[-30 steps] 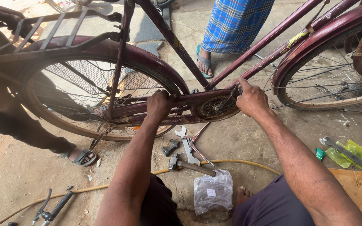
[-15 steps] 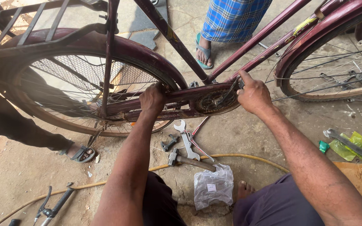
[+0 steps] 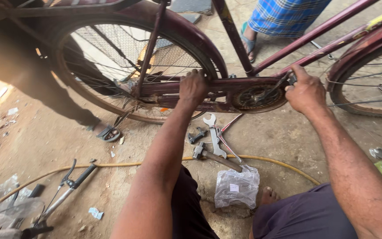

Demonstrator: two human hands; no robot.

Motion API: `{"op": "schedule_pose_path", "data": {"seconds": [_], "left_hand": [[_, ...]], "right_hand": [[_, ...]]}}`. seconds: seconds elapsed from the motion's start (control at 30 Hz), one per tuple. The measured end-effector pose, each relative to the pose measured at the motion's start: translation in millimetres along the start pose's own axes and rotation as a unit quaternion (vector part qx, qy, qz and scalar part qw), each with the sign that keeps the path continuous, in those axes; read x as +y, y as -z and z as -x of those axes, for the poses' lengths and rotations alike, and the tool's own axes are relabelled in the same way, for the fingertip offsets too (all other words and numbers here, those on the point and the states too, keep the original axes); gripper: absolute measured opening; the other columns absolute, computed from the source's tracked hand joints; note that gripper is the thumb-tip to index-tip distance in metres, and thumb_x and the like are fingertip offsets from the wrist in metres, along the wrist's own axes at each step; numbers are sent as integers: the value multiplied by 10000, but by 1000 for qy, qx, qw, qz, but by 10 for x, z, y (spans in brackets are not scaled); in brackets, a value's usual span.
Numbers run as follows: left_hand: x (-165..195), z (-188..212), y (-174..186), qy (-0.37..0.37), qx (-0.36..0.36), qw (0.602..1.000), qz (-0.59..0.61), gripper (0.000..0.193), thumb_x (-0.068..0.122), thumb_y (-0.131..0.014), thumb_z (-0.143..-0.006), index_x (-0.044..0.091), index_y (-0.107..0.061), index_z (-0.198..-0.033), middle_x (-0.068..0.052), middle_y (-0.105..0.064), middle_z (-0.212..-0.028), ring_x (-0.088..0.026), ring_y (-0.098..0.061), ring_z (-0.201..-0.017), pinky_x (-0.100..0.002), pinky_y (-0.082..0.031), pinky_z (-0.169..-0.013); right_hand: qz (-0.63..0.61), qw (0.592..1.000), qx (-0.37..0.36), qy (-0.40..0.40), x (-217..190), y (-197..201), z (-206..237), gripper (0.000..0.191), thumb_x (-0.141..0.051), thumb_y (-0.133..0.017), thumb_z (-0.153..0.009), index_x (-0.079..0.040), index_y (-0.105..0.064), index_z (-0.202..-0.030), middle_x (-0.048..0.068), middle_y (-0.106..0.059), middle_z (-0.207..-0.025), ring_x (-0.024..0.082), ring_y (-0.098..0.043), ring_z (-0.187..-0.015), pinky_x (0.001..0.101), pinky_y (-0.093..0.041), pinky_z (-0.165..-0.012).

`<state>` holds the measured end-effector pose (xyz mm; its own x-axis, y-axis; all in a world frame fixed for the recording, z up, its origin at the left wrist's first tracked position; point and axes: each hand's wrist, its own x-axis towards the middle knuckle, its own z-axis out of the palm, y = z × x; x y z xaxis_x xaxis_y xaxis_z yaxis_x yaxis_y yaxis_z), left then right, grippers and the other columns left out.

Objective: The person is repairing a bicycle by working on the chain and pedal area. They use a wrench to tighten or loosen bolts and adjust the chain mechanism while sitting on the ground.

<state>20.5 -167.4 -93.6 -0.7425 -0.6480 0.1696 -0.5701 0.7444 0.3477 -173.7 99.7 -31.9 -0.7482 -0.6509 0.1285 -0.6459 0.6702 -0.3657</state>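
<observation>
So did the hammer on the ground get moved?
No. The wooden-handled hammer lies by the silver spanner and clear plastic bag as before; only the camera shifted.

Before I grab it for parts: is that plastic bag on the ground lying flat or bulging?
Bulging: the plastic bag sits puffed and crumpled.

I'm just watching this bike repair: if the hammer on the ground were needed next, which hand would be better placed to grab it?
Probably the left hand. It grips the chain guard almost directly above the hammer. The right hand is off to the side by the crank, farther from the hammer.
</observation>
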Motion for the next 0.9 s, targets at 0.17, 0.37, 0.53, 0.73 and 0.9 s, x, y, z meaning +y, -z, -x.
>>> {"op": "schedule_pose_path", "data": {"seconds": [0.17,0.37,0.53,0.73,0.9], "left_hand": [[132,121,69,-58,27,998,-25,338,305,-613,-960,23,-654,-1141,-200,-664,-1127,-327,-658,-1042,-516,-501,-953],[193,272,231,-73,-28,996,-41,310,194,-621,-917,52,-656,-1191,-206,-675,-1101,-323,-658,-1036,-541,-476,-957],[223,313,276,-76,-114,988,-79,304,170,-565,-962,59,-654,-1231,-173,-708,-1066,-301,-670,-1045,-542,-462,-1016],[323,310,135,-149,-68,983,-83,398,307,-612,-955,30,-638,-1239,-256,-636,-1148,-353,-636,-1071,-600,-441,-975],[348,243,50,-173,-47,981,-75,315,237,-639,-932,38,-682,-1173,-273,-624,-1211,-364,-625,-1105,-627,-423,-986]], "right_hand": [[3,1000,-12,-24,-33,-15,26,727,-144,-749,-893,-216,-484,-1565,233,-717,-1125,392,-690,-1081,497,-526,-986],[-3,1000,-20,-16,-72,30,48,725,-147,-743,-902,-188,-469,-1572,240,-714,-1163,403,-680,-1118,494,-506,-1029],[-7,1000,-24,-11,-49,33,66,734,-142,-740,-911,-159,-450,-1585,260,-692,-1202,411,-663,-1155,491,-493,-1057],[-3,999,-38,-18,-56,37,56,749,-134,-728,-917,-164,-405,-1592,236,-695,-1211,391,-662,-1169,492,-490,-1056],[-8,1000,-29,-3,-29,65,31,743,-138,-746,-911,-160,-420,-1578,251,-686,-1199,400,-668,-1137,485,-519,-1004]]}}
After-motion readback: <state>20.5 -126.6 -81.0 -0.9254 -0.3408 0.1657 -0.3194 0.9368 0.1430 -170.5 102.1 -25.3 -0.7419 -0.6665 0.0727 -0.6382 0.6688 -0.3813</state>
